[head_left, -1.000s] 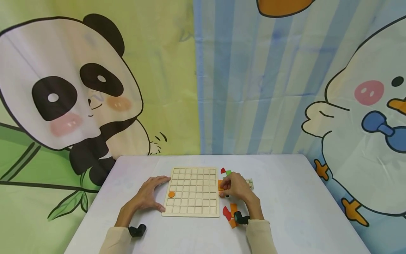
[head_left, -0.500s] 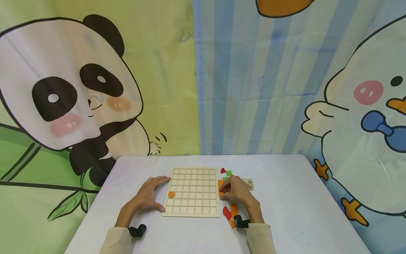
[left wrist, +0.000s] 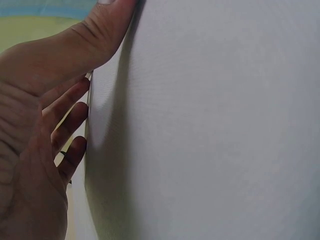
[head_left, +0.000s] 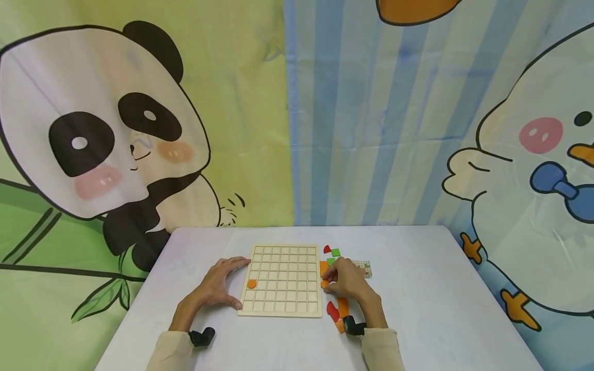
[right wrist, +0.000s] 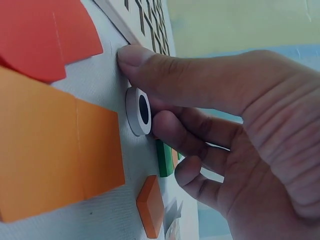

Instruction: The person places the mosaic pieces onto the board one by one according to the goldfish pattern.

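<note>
A pale wooden grid board (head_left: 283,288) lies on the table, with one orange disc (head_left: 251,284) in a cell near its left edge. My left hand (head_left: 215,285) rests against the board's left side, thumb at the near corner and fingers spread along the edge. Just off the right edge, my right hand (head_left: 349,281) pinches an orange round piece (head_left: 324,284) between thumb and forefinger. In the right wrist view the thumb hides that piece. A white disc with a black dot (right wrist: 139,111) stands below the curled fingers there.
Red pieces (head_left: 332,311) and orange blocks (head_left: 343,307) lie near the right wrist. Farther back are a red wedge (head_left: 327,249), green squares (head_left: 335,252) and an orange block (head_left: 323,268). A small printed card (head_left: 364,268) lies partly behind the right hand.
My right hand has shifted slightly down beside the board, uncovering the green squares and the orange round piece at its fingertips. The left hand and board stay put.
</note>
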